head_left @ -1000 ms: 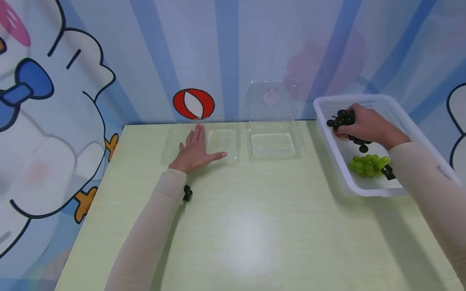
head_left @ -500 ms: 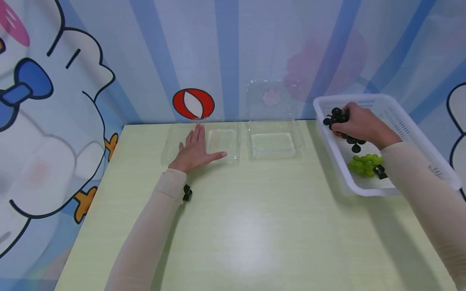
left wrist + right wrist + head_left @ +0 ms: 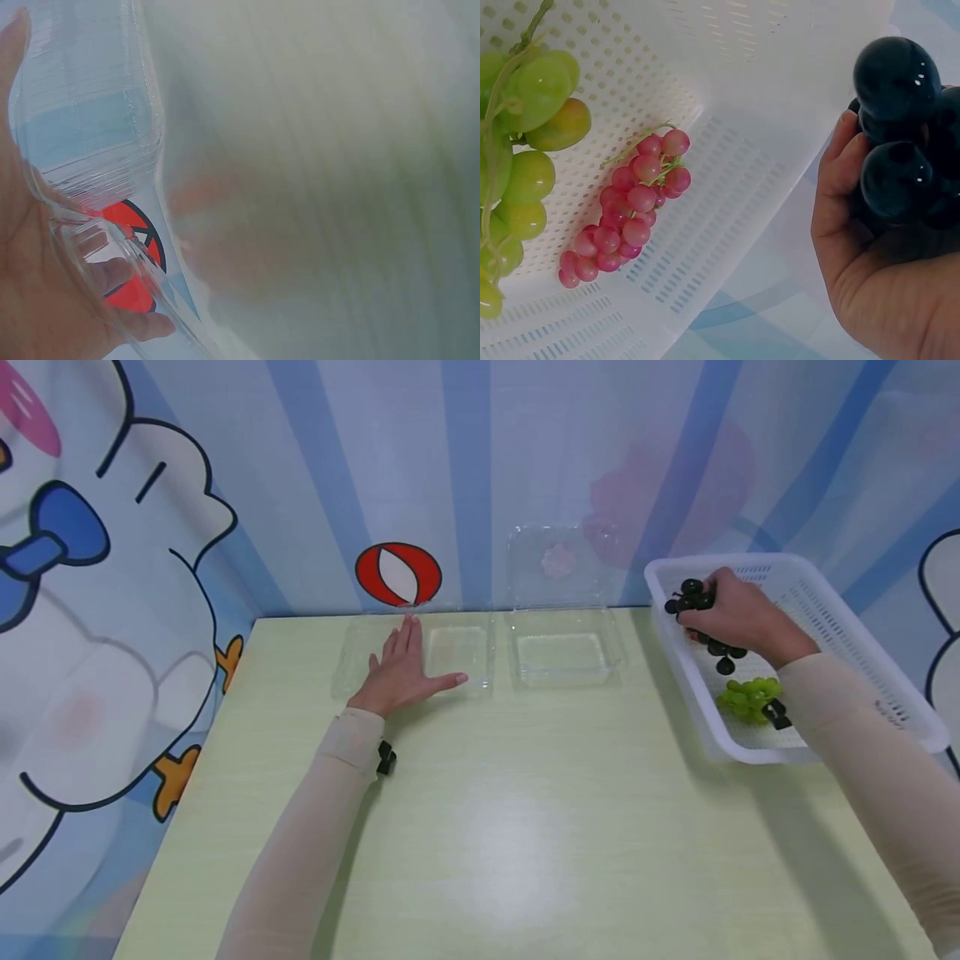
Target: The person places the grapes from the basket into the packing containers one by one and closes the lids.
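Note:
My right hand grips a bunch of black grapes over the far left part of the white basket. Shiny dark grapes stick out past the fingers in the right wrist view. Below lie a green grape bunch and, partly hidden in the head view, a pink grape bunch. My left hand lies over a clear plastic box, fingers straight and thumb spread to the right. The left wrist view has the palm against the clear plastic.
A second clear box stands at the table's back edge between the first box and the basket, its lid raised against the printed wall cloth. The pale table stretches toward me in front.
My right hand has shifted slightly left and away from me inside the basket, carrying the black grapes with it. My left hand has stayed put.

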`<state>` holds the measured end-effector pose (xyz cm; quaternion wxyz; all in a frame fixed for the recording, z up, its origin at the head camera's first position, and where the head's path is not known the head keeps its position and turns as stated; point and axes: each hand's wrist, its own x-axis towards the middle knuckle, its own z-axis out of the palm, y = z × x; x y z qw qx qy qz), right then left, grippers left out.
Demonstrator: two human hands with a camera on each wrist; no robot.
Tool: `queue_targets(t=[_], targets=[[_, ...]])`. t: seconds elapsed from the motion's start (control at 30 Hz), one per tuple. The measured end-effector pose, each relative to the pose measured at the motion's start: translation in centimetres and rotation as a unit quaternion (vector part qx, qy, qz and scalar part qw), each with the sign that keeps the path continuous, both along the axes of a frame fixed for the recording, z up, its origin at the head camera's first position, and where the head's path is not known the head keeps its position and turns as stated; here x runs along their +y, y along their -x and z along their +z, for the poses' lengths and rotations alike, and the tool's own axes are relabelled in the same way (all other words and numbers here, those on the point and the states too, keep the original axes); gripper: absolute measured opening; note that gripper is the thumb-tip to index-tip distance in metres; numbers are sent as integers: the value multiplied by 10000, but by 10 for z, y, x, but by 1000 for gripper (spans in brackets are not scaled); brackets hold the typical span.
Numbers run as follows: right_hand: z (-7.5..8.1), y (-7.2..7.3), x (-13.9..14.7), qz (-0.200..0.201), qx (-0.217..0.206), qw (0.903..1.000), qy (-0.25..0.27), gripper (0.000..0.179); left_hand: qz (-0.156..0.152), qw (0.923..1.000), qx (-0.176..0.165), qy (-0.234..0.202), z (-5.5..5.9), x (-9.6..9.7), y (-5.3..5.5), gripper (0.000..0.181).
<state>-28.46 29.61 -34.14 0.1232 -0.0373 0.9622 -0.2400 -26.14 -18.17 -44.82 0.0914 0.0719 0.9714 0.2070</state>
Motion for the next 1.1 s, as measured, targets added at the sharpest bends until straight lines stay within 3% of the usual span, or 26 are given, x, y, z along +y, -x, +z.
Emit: queue_targets(t=[0.53,1.1], targets=[[9,-1,-22,-152,52,9999,14,76,16,10000,23,46,-2,-1,1,134],[13,5,-62,-19,-9,9990,455,77,-29,10000,0,53,3,2,0,133]])
